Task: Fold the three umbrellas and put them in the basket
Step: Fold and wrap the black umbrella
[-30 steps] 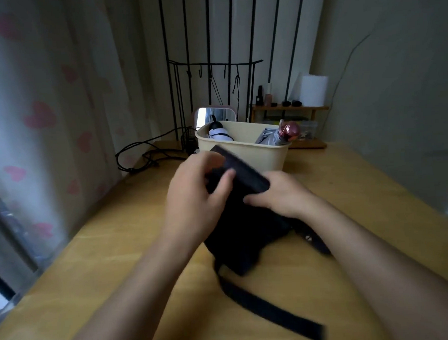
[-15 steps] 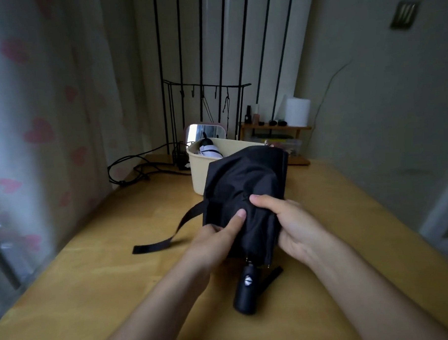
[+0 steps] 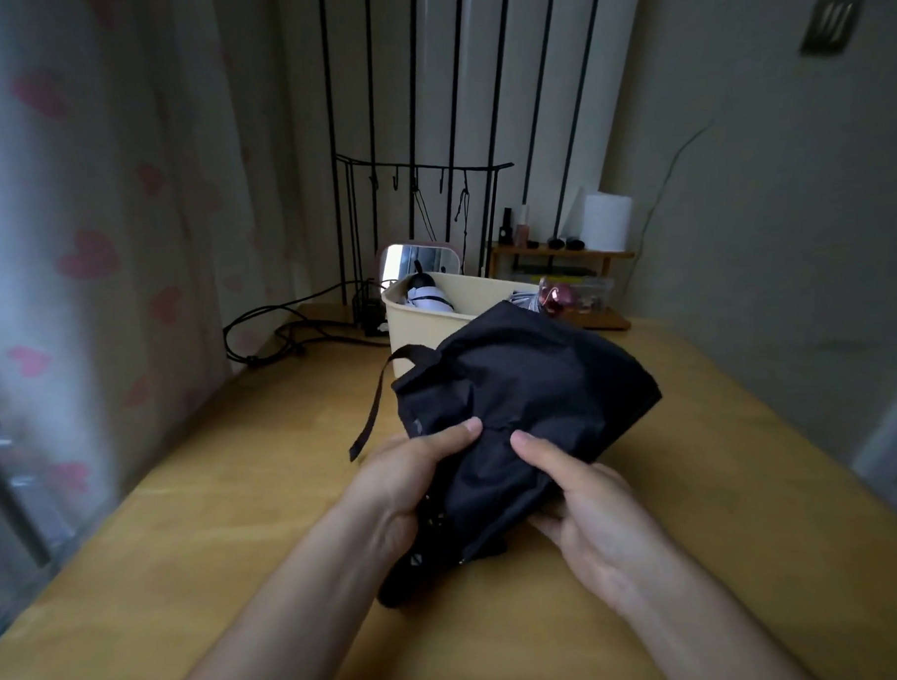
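Note:
A black folding umbrella (image 3: 531, 387) lies in front of me over the wooden table, canopy loose and pointing away, its handle near my wrists. My left hand (image 3: 406, 485) grips its left side with the thumb on top of the fabric. My right hand (image 3: 587, 503) grips the right side the same way. The umbrella's strap (image 3: 374, 399) hangs free off its left edge. Behind it stands a cream basket (image 3: 415, 320) holding a white-and-black umbrella (image 3: 426, 294) and a grey umbrella with a shiny pink handle (image 3: 557, 296).
The wooden table (image 3: 237, 503) runs out ahead. Black cables (image 3: 281, 331) lie at the back left by the curtain. A small mirror (image 3: 420, 258), a black hook rack (image 3: 425, 197) and a wooden shelf (image 3: 561, 257) with a paper roll stand behind the basket.
The umbrella has swung round: its canopy now spreads wider and lower toward the right, and the strap hangs off the left instead of lying on the table. Both hands shifted their grip.

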